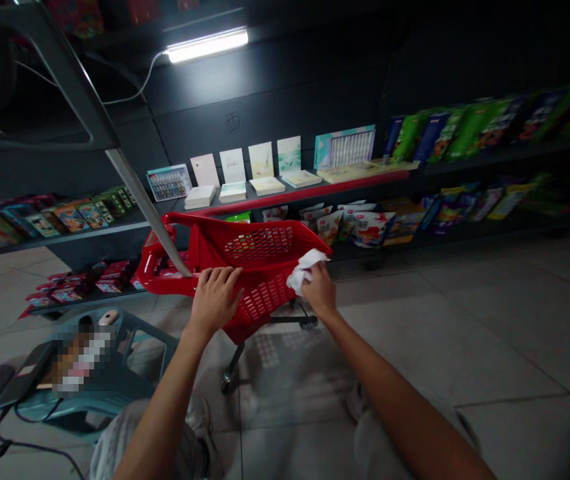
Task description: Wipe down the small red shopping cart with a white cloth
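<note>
In front of me stands a small red plastic shopping cart [262, 303] with slotted sides and dark legs on wheels. My left hand [215, 300] is closed over its near rim, close to the handle end, with the thumb on the outer side. My right hand [321, 290] has its fingers closed round a crumpled white cloth [307, 270], or perhaps a paper wipe. That cloth lies at the cart's rim, toward the right end. The fingertips of the right hand are partly hidden by it.
A grey pole [139, 200] with a dark handle rises across the left. Behind the cart, a shelf [289, 199] bears notebooks and snack packets. At lower left, a blue-green plastic stool [125, 320] holds devices and a cable. A lit tube [208, 45] hangs above.
</note>
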`<state>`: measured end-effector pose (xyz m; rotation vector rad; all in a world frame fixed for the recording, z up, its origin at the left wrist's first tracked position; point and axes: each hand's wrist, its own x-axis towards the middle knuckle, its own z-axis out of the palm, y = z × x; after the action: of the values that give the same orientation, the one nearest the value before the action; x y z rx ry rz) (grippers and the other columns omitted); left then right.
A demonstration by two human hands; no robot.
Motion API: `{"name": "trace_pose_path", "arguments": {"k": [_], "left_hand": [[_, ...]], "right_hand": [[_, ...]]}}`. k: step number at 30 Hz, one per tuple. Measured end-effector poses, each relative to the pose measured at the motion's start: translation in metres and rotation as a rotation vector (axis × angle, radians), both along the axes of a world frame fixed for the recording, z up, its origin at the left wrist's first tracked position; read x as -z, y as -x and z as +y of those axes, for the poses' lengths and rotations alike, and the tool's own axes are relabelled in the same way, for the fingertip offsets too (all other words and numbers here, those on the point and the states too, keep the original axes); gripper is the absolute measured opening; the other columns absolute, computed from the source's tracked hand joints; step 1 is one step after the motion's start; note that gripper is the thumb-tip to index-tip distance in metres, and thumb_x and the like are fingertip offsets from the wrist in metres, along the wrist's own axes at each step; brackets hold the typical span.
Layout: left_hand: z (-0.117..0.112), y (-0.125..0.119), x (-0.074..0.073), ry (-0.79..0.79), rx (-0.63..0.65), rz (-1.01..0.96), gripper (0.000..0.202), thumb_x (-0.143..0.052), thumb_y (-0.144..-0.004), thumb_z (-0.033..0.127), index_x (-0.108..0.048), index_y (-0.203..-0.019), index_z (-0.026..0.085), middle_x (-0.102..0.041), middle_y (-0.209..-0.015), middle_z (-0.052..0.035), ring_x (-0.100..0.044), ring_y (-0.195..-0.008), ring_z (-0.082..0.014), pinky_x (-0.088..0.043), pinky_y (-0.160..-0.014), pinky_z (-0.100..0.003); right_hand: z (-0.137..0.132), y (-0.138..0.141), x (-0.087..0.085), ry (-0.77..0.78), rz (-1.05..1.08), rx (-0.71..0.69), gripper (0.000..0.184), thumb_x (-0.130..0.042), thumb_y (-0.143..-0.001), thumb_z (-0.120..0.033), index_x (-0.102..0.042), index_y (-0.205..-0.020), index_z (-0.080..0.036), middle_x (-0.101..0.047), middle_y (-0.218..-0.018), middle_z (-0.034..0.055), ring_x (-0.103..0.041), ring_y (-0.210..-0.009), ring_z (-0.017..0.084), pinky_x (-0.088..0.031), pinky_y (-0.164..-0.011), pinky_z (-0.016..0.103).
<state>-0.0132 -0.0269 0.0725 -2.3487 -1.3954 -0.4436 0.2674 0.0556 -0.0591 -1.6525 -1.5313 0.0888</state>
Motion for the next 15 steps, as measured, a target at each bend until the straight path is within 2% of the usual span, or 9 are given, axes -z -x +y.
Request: {"name": "trace_pose_path", "arguments": {"k": [3, 6, 8, 10, 15], "left_hand": [[0.0, -0.002, -0.001, -0.005, -0.005, -0.005, 0.043, -0.052, -0.1, 0.034, -0.056, -0.142, 0.022, -0.067, -0.136, -0.0091, -0.058, -0.123, -0.0276, -0.037, -0.109, -0.048], [0.0, -0.004, 0.0, -0.009, -0.011, -0.016, 0.043, -0.053, -0.1, 0.035, -0.057, -0.141, 0.023, -0.067, -0.136, -0.0096, -0.058, -0.123, -0.028, -0.037, -0.109, -0.048], [0.0, -0.006, 0.001, -0.016, -0.019, -0.027, 0.045, -0.053, -0.1, 0.038, -0.058, -0.142, 0.022, -0.067, -0.137, -0.0104, -0.058, -0.125, -0.0287, -0.036, -0.11, -0.049], [0.0, -0.007, 0.002, -0.02, -0.026, -0.032, 0.046, -0.05, -0.101, 0.04, -0.058, -0.142, 0.021, -0.066, -0.138, -0.0107, -0.057, -0.127, -0.0288, -0.035, -0.112, -0.049], [0.001, -0.011, 0.004, -0.027, -0.031, -0.018, 0.046, -0.047, -0.102, 0.038, -0.058, -0.143, 0.02, -0.065, -0.139, -0.011, -0.056, -0.129, -0.0288, -0.034, -0.113, -0.049]], "right_hand": [[0.02, -0.025, 0.006, -0.012, 0.341, 0.185, 0.044, -0.057, -0.075, -0.011, -0.059, -0.119, -0.015, -0.066, -0.12, 0.0149, -0.064, -0.109, 0.027, -0.051, -0.096, 0.037], [0.028, -0.016, 0.013, 0.088, 0.503, 0.222, 0.046, -0.06, -0.072, -0.015, -0.059, -0.117, -0.014, -0.068, -0.118, 0.0161, -0.065, -0.108, 0.028, -0.051, -0.095, 0.037], [0.022, 0.012, 0.019, 0.167, 0.544, 0.173, 0.043, -0.061, -0.075, -0.02, -0.061, -0.117, -0.014, -0.069, -0.116, 0.017, -0.066, -0.109, 0.03, -0.051, -0.097, 0.04], [0.006, 0.054, 0.028, 0.225, 0.59, 0.06, 0.043, -0.061, -0.076, -0.023, -0.062, -0.118, -0.015, -0.071, -0.113, 0.0156, -0.067, -0.107, 0.03, -0.05, -0.099, 0.041], [-0.05, 0.16, 0.053, 0.185, 0.802, -0.403, 0.049, -0.058, -0.068, -0.013, -0.061, -0.117, -0.019, -0.072, -0.115, 0.0096, -0.068, -0.108, 0.026, -0.053, -0.1, 0.039]]}}
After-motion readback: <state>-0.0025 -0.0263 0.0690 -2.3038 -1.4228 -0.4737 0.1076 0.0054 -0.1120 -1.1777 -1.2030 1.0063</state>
